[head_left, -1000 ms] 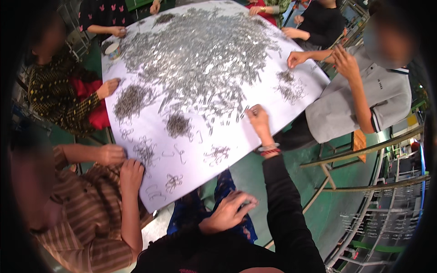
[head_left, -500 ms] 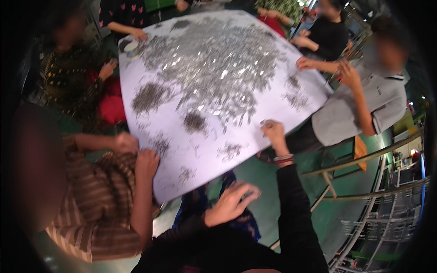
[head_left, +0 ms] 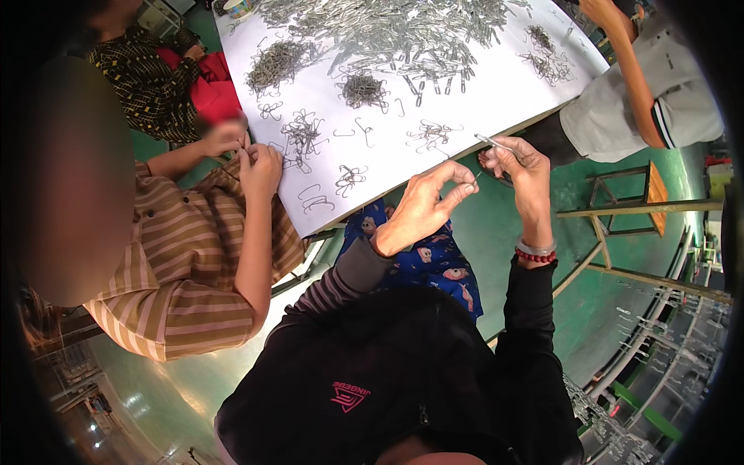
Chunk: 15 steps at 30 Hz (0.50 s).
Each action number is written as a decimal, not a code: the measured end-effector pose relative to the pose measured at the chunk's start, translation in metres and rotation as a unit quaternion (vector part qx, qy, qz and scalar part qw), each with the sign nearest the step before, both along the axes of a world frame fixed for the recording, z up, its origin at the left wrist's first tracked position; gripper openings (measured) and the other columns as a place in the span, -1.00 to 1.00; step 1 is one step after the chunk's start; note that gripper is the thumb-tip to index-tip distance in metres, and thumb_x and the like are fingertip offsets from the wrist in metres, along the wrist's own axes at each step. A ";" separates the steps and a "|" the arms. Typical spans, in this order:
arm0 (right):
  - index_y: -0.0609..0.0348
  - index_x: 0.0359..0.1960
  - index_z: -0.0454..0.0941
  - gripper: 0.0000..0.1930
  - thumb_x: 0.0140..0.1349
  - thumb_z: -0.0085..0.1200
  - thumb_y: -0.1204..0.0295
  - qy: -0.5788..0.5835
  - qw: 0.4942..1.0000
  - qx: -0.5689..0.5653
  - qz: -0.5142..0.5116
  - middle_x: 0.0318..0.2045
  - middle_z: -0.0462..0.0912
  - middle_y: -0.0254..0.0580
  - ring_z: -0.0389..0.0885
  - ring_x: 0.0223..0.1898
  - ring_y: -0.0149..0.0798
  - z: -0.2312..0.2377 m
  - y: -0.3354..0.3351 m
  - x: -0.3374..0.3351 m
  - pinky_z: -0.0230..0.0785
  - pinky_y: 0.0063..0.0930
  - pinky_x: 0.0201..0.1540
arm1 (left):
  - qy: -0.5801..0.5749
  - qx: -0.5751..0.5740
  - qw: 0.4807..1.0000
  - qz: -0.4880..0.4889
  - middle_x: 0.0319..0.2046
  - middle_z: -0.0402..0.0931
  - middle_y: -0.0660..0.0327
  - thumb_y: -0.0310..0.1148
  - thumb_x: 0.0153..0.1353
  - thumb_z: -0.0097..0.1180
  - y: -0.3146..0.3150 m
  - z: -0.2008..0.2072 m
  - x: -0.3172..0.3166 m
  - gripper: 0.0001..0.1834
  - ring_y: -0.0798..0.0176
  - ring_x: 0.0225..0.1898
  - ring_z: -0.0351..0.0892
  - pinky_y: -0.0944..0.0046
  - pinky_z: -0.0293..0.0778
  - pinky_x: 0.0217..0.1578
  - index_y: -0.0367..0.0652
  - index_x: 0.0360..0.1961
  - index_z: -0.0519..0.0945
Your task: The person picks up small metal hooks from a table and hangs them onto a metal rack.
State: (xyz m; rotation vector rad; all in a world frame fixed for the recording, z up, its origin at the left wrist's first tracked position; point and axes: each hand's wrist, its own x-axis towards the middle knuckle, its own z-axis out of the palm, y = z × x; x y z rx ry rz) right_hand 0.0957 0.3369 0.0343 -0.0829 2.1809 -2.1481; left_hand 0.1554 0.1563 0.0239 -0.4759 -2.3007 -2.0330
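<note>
My left hand is just off the table's near edge, thumb and forefinger pinched on a thin wire hook. Beside it, my right hand closes on a narrow silver metal clip that sticks out past the fingertips. The two hands face each other, a little apart. On the white tabletop in front of them lie loose wire hooks, with another small heap of hooks nearer the left.
A big spread of silver clips covers the far table, with darker hook piles before it. A person in a striped shirt works close on my left; another in a grey shirt sits right. A wooden stool stands right.
My view has tipped down, so the table sits higher in the picture. My left hand has come up to the table edge and pinches a hook. The hands are closer together.
</note>
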 end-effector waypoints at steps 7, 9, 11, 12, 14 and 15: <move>0.33 -0.30 0.59 -0.86 0.10 0.11 0.55 -0.003 0.987 0.136 0.084 -0.54 0.58 -0.31 0.45 -0.53 -0.54 0.037 0.020 0.017 0.25 -0.68 -0.52 | 0.008 -0.018 1.000 -0.014 -0.39 0.61 0.21 -0.44 0.21 0.09 0.008 -0.002 -0.006 -0.89 0.34 -0.26 0.58 0.30 0.45 -0.18 -0.23 -0.27 0.48; 0.33 -0.33 0.59 -0.87 0.09 0.11 0.54 0.000 0.982 0.163 0.092 -0.57 0.56 -0.34 0.42 -0.55 -0.56 0.048 0.020 0.017 0.21 -0.69 -0.53 | 0.014 -0.007 1.000 -0.008 -0.39 0.60 0.22 -0.45 0.21 0.08 0.010 -0.003 -0.007 -0.90 0.34 -0.28 0.58 0.31 0.45 -0.21 -0.23 -0.27 0.49; 0.33 -0.36 0.59 -0.88 0.08 0.11 0.53 -0.003 0.974 0.199 0.106 -0.60 0.54 -0.37 0.40 -0.57 -0.58 0.063 0.017 0.021 0.19 -0.70 -0.54 | 0.028 -0.031 0.999 0.006 -0.40 0.59 0.21 -0.45 0.20 0.07 0.011 -0.003 -0.007 -0.90 0.34 -0.30 0.57 0.32 0.45 -0.26 -0.23 -0.28 0.50; 0.33 -0.40 0.58 -0.89 0.07 0.12 0.52 0.022 0.969 0.221 0.104 -0.63 0.50 -0.39 0.37 -0.59 -0.60 0.066 0.019 0.022 0.17 -0.69 -0.56 | 0.064 -0.054 0.996 0.011 -0.39 0.58 0.16 -0.44 0.18 0.09 0.011 -0.001 -0.008 -0.89 0.29 -0.32 0.57 0.30 0.45 -0.28 -0.24 -0.28 0.51; 0.31 -0.42 0.58 -0.93 0.07 0.13 0.55 0.017 0.966 0.235 0.110 -0.63 0.51 -0.39 0.39 -0.57 -0.60 0.073 0.026 0.025 0.19 -0.71 -0.53 | 0.082 -0.055 0.995 0.013 -0.37 0.56 0.11 -0.42 0.17 0.09 0.015 0.006 -0.008 -0.88 0.15 -0.30 0.57 0.23 0.44 -0.24 -0.24 -0.30 0.51; 0.31 -0.42 0.58 -0.94 0.06 0.14 0.57 0.008 0.974 0.201 0.109 -0.61 0.52 -0.37 0.40 -0.55 -0.59 0.074 0.027 0.027 0.21 -0.71 -0.50 | 0.098 -0.077 0.992 0.010 -0.36 0.55 0.10 -0.41 0.17 0.08 0.017 0.005 -0.009 -0.88 0.09 -0.28 0.55 0.19 0.42 -0.21 -0.23 -0.30 0.50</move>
